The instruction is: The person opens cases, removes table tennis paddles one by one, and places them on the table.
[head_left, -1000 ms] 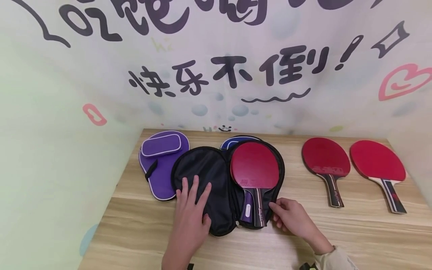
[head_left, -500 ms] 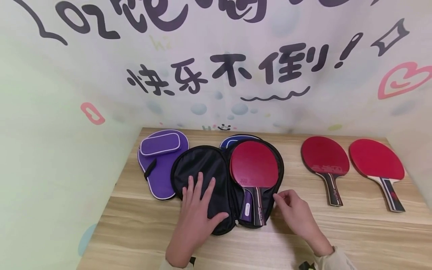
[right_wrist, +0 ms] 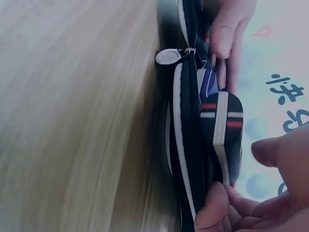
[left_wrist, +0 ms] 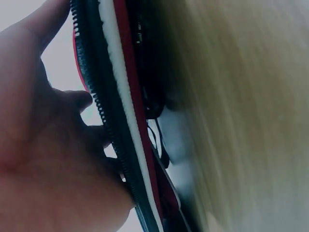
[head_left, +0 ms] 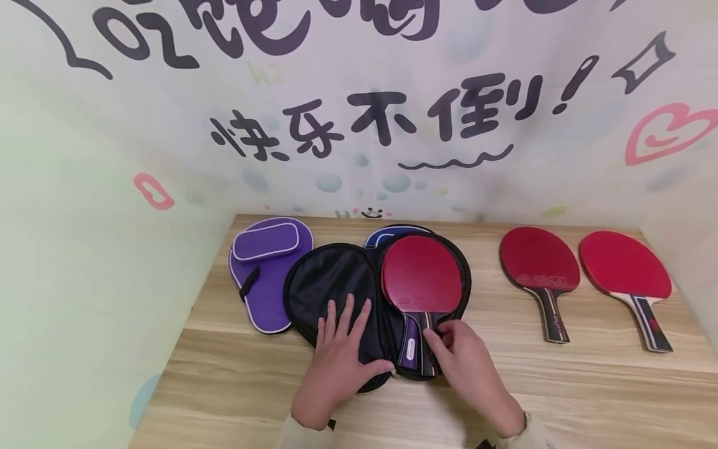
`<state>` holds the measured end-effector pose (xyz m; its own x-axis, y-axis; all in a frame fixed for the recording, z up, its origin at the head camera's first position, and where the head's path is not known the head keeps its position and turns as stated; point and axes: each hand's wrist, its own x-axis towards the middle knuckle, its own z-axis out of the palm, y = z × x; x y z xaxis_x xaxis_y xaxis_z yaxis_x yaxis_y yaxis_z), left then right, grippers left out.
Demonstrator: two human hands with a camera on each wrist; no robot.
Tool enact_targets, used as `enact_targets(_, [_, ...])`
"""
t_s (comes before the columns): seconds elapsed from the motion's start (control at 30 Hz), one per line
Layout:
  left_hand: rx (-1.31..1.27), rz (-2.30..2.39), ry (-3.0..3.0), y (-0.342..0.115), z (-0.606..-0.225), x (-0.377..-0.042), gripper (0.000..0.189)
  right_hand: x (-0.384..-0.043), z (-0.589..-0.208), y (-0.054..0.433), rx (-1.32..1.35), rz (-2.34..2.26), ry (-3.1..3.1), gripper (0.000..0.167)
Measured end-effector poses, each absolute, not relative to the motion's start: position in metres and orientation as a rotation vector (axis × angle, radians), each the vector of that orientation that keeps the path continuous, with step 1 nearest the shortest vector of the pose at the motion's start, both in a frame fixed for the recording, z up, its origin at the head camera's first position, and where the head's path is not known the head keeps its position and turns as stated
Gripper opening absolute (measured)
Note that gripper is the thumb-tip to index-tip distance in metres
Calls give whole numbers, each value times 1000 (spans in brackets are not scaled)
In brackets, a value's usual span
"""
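Note:
An unzipped black paddle case [head_left: 331, 274] lies spread on the table. On its right half rests a red table tennis paddle [head_left: 422, 274] with a black striped handle; a purple handle [head_left: 410, 343] shows beneath. My left hand [head_left: 339, 368] lies flat with spread fingers on the left flap, thumb near the zipper [left_wrist: 99, 104]. My right hand [head_left: 471, 368] is at the black handle [right_wrist: 227, 123]. In the right wrist view its fingers bend in beside the handle, above the case's edge, while the thumb [right_wrist: 265, 151] stands a little off it.
A purple case [head_left: 272, 305] lies at the left, touching the black one's edge. Part of a blue case [head_left: 387, 232] shows behind. Two red paddles, one with a black handle [head_left: 552, 315] and one with a white-and-black handle [head_left: 650, 324], lie at the right. A wall stands behind the table.
My right hand has moved left from the case's right edge to the paddle's handle. My left hand has slid right across the flap, its thumb now out toward the zipper.

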<state>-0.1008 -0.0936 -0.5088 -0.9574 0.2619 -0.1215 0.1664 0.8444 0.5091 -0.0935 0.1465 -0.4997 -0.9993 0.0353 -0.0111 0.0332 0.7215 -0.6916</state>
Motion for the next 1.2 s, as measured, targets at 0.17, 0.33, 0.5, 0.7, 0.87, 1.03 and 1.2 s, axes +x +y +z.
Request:
enact_targets(0.17, [324,733,2822,-94,-512,-103,108,-95,-500,139,-72,1139,-2980,37])
enact_targets(0.33, [314,727,2810,-96,-514,-104,106,-94,-503,129,-21,1059,-3043,51])
enact_targets(0.5, [324,733,2799,-97,-515,-106,106,-91,-509,125,19,966,-3027,54])
enact_targets(0.7, [312,729,2792,-98,-516,-106,107,-91,-510,124,39,961,-3002,50])
enact_targets(0.87, [307,732,2779,-97,-515,-107,106,-91,-509,125,56,970,-2968,44])
enact_targets(1.03, [293,733,2766,-96,-515,-107,108,-90,-506,129,22,998,-2977,39])
enact_targets(1.2, [289,725,2759,-96,-515,-106,108,-87,-501,140,-46,1011,-2979,38])
